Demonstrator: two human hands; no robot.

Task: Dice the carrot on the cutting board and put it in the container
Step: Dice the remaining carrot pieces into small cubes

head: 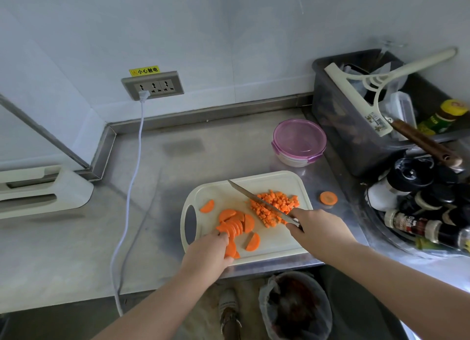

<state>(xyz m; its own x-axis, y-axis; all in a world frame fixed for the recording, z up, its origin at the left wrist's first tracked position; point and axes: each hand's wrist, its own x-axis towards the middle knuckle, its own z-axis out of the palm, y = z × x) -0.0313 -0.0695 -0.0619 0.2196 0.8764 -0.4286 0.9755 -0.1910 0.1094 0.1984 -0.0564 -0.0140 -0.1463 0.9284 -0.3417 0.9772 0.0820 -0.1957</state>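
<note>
A cream cutting board (pixel 274 243) lies at the counter's front edge. On its right part sits a heap of diced carrot (pixel 277 206). Half-moon carrot slices (pixel 235 224) lie on its left part. My left hand (pixel 207 254) rests on the near end of those slices, fingers curled on them. My right hand (pixel 319 229) grips a knife (pixel 256 200) whose blade slants over the left edge of the diced heap, tip pointing far-left. A round container with a closed purple lid (pixel 299 141) stands behind the board.
One round carrot slice (pixel 328 198) lies on the steel counter right of the board. A grey bin (pixel 356 126) with tools and a rack of spice jars (pixel 419 212) crowd the right. A white cable (pixel 132 187) crosses the counter at left. A waste bin (pixel 295 306) stands below.
</note>
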